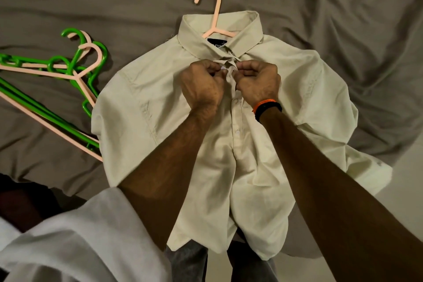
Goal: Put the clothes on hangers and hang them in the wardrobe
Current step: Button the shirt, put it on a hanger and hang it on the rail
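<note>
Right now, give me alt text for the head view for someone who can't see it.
Both hands, left hand and right hand, pinch the button placket of a cream shirt on a pink hanger, lying on a grey bedsheet. Spare hangers lie left.

The person is wearing a loose white sleeve [75, 236] at seven o'clock, an orange band [263, 103] and a black wristband [268, 110] on the right wrist.

Wrinkled grey-brown bedsheet [320, 7] over bed, dim light
</note>
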